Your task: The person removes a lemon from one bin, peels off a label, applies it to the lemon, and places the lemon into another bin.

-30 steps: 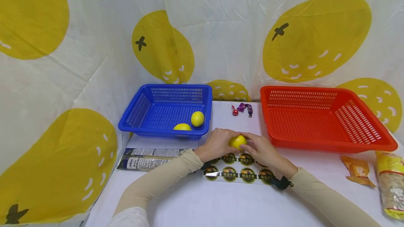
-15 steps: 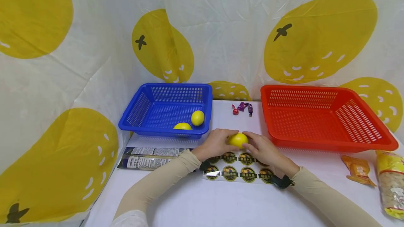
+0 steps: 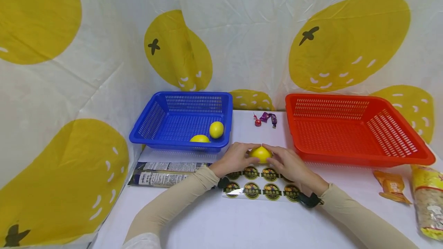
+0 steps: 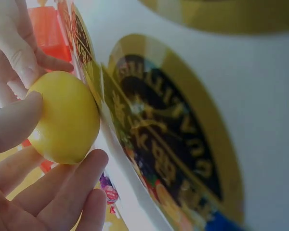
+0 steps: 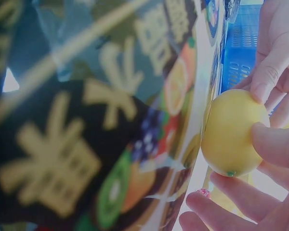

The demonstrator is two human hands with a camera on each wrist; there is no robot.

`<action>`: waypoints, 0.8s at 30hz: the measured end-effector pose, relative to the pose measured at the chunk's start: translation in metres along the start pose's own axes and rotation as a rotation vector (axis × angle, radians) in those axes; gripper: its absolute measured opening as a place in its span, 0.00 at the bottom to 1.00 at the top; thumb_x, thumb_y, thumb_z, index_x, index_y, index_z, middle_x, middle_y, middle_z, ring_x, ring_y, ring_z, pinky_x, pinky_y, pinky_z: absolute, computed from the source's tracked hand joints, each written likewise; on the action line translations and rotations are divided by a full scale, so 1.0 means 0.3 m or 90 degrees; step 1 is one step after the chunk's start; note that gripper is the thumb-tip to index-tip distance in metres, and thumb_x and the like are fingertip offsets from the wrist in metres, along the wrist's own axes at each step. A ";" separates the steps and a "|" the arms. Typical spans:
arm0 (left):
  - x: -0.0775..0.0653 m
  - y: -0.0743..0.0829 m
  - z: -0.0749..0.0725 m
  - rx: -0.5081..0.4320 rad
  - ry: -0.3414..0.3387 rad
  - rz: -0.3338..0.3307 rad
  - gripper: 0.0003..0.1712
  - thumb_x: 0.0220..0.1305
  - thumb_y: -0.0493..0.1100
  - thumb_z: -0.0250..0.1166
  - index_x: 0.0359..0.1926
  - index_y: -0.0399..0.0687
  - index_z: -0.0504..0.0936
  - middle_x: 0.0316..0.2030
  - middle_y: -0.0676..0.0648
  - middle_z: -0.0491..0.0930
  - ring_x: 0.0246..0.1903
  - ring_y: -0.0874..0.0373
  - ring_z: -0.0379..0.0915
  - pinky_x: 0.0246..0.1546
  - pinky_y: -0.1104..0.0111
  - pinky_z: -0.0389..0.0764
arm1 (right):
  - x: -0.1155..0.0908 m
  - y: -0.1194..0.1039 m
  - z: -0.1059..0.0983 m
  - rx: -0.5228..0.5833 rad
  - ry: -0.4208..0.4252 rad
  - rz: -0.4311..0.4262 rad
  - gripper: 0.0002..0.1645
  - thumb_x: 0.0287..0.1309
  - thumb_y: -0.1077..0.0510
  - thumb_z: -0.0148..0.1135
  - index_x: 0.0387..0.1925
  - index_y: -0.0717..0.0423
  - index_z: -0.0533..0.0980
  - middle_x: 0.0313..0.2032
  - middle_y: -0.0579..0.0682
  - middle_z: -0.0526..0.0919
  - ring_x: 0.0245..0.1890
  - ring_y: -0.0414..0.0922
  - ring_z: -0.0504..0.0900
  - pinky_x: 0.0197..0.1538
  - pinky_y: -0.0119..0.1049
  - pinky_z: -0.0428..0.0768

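Note:
A yellow lemon (image 3: 261, 155) sits between the two hands at the far edge of a sheet of round fruit stickers (image 3: 262, 181). My left hand (image 3: 237, 158) holds its left side, thumb at the near face and fingers round the back. From the right, my right hand (image 3: 288, 163) grips it the same way. The index fingertips almost meet over the far side. In the left wrist view the left thumb presses on the lemon (image 4: 65, 120), with the sheet close beside it. A small green tip shows on the lemon (image 5: 235, 132) in the right wrist view.
A blue basket (image 3: 142, 136) with two more lemons (image 3: 216, 130) stands back left, a red basket (image 3: 349, 159) back right. Wrapped candies (image 3: 265, 117) lie between them. Long dark packets (image 3: 162, 178) are at left; an orange packet (image 3: 393, 186) and a yellow-topped bag (image 3: 429, 203) at right.
The lemon has turned between the hands and now lies more sideways, with more of it showing. The left fingers have shifted slightly along it. Baskets and packets stay put.

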State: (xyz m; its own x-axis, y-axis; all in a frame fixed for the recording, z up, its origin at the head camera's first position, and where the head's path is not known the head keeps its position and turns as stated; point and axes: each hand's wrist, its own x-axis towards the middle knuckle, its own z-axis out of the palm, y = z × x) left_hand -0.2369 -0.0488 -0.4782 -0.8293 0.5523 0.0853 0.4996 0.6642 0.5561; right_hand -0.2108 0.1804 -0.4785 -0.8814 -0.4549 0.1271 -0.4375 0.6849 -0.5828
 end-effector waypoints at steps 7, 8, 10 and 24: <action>0.004 -0.007 0.004 0.006 -0.002 0.007 0.31 0.69 0.53 0.68 0.71 0.55 0.75 0.61 0.49 0.83 0.49 0.61 0.85 0.49 0.75 0.83 | 0.004 -0.001 -0.002 0.004 -0.008 0.003 0.34 0.68 0.57 0.65 0.73 0.55 0.68 0.65 0.56 0.81 0.60 0.55 0.83 0.65 0.58 0.79; 0.005 -0.008 0.004 0.006 -0.004 0.008 0.31 0.69 0.53 0.68 0.71 0.55 0.75 0.61 0.49 0.84 0.48 0.61 0.85 0.49 0.75 0.83 | 0.003 -0.002 -0.003 0.005 -0.006 0.003 0.35 0.68 0.58 0.65 0.73 0.55 0.68 0.65 0.56 0.81 0.60 0.55 0.83 0.65 0.58 0.79; 0.007 -0.008 0.003 0.008 -0.004 0.010 0.31 0.70 0.53 0.67 0.71 0.55 0.74 0.61 0.49 0.84 0.49 0.61 0.85 0.49 0.75 0.83 | 0.002 -0.002 -0.003 0.004 -0.004 0.000 0.35 0.68 0.59 0.64 0.74 0.56 0.68 0.65 0.57 0.81 0.61 0.56 0.82 0.65 0.59 0.79; -0.002 -0.001 0.000 0.041 -0.010 0.022 0.37 0.72 0.55 0.63 0.76 0.50 0.66 0.25 0.50 0.78 0.18 0.64 0.62 0.26 0.74 0.69 | -0.002 -0.003 0.000 -0.028 0.001 0.002 0.38 0.68 0.59 0.65 0.75 0.59 0.64 0.61 0.58 0.83 0.45 0.47 0.80 0.57 0.51 0.82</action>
State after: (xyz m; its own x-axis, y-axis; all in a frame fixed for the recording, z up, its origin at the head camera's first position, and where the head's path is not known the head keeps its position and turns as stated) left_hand -0.2364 -0.0493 -0.4784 -0.8079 0.5825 0.0898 0.5427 0.6758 0.4988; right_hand -0.2097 0.1800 -0.4781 -0.8833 -0.4514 0.1268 -0.4417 0.7105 -0.5479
